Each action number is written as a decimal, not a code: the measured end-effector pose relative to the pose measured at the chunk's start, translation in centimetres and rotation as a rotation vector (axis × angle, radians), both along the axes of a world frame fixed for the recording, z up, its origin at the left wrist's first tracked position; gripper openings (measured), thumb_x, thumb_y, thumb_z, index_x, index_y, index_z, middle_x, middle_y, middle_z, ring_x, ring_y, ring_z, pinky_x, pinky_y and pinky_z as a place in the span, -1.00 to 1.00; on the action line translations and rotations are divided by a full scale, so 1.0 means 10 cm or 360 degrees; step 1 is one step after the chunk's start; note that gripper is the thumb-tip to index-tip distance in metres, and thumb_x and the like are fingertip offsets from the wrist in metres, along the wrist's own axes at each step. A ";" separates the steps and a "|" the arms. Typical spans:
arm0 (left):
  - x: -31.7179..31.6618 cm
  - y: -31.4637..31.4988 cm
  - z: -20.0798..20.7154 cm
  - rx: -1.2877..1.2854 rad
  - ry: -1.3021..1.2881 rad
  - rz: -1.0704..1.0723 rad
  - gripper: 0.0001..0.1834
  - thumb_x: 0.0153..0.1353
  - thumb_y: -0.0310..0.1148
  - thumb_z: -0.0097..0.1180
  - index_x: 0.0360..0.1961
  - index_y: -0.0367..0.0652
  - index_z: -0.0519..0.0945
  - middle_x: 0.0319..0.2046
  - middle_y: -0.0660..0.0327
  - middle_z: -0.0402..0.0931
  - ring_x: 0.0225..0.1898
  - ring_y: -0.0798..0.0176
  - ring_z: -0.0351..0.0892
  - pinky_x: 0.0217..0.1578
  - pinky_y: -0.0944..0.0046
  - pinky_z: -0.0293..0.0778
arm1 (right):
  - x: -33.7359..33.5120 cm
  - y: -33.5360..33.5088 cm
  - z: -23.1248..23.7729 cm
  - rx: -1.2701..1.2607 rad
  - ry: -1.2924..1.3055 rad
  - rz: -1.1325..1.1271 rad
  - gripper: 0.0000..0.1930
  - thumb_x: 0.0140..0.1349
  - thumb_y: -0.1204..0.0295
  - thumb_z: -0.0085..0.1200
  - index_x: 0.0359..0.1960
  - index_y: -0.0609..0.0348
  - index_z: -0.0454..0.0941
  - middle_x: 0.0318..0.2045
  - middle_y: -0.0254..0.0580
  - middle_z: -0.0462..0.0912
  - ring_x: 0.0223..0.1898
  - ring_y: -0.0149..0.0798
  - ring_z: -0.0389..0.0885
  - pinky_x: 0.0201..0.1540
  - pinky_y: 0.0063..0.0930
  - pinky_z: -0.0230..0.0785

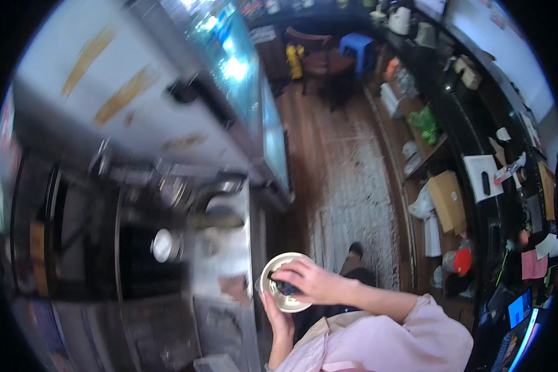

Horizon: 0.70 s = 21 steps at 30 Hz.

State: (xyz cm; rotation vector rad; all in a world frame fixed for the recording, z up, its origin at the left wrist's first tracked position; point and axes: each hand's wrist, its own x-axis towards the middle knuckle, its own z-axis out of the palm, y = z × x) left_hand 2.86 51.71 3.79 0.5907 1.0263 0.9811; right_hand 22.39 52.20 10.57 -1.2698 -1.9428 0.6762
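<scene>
A round cream-coloured bowl is in front of me, close to the edge of the metal counter. My left hand grips it from its near left side, with the thumb along the outer wall. Inside the bowl, my right hand has its fingers curled over a dark thing whose kind is hidden by the fingers. Pale patches show on the bowl's inner surface around it.
To the left runs a metal counter with a blurred sink area and a white cup. A glass-fronted fridge stands ahead left. On the right are shelves with a cardboard box, a white cutting board and a laptop. A chair stands far ahead.
</scene>
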 end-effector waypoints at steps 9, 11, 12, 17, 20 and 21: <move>2.89 1.36 0.22 0.0210 0.0229 -0.0433 -0.32 0.57 -0.06 -0.06 0.54 -0.17 0.13 0.45 0.06 0.24 0.48 0.12 0.21 0.46 0.07 0.11 | 2.59 0.71 -0.02 -0.0041 -0.0049 -0.0504 -0.29 0.16 0.40 0.30 0.36 0.14 0.30 0.20 0.05 0.45 0.26 0.17 0.37 0.36 0.05 0.25; 3.35 1.76 0.14 0.0185 0.0109 -0.0494 -0.33 0.57 -0.05 -0.06 0.53 -0.15 0.15 0.43 0.05 0.26 0.47 0.11 0.23 0.46 0.06 0.13 | 3.14 1.14 -0.06 -0.0066 -0.0069 -0.0440 -0.25 0.16 0.39 0.31 0.39 0.13 0.26 0.21 0.06 0.44 0.27 0.18 0.36 0.37 0.06 0.24; 3.59 1.99 0.09 0.0115 0.0123 -0.0474 -0.33 0.56 -0.04 -0.06 0.52 -0.16 0.15 0.43 0.05 0.26 0.47 0.11 0.22 0.47 0.05 0.13 | 3.41 1.40 -0.08 0.0033 -0.0140 -0.0437 -0.19 0.15 0.35 0.32 0.44 0.10 0.20 0.19 0.07 0.46 0.24 0.18 0.39 0.38 0.06 0.24; 4.95 3.38 -0.04 0.0148 0.0044 -0.0591 -0.30 0.53 -0.09 -0.01 0.53 -0.21 0.15 0.45 0.09 0.22 0.50 0.11 0.17 0.49 0.07 0.07 | 4.71 2.55 0.10 -0.0003 -0.0256 -0.0549 -0.07 0.09 0.29 0.37 0.50 0.03 0.14 0.16 0.07 0.49 0.23 0.18 0.43 0.38 0.05 0.26; 5.88 4.11 0.14 0.0146 -0.0153 -0.0800 -0.30 0.51 -0.15 0.01 0.54 -0.21 0.13 0.45 0.10 0.21 0.49 0.13 0.17 0.48 0.08 0.08 | 5.46 2.95 0.33 -0.0001 -0.0126 -0.0884 -0.08 0.03 0.40 0.45 0.45 0.11 0.20 0.22 0.08 0.44 0.30 0.16 0.37 0.38 0.03 0.26; 6.20 4.34 0.21 0.0189 -0.0207 -0.0865 -0.31 0.51 -0.17 0.01 0.54 -0.21 0.12 0.45 0.10 0.22 0.49 0.14 0.18 0.48 0.09 0.09 | 5.72 3.05 0.39 0.0098 -0.0038 -0.0979 -0.08 0.02 0.42 0.47 0.44 0.12 0.22 0.24 0.08 0.43 0.31 0.15 0.35 0.37 0.01 0.28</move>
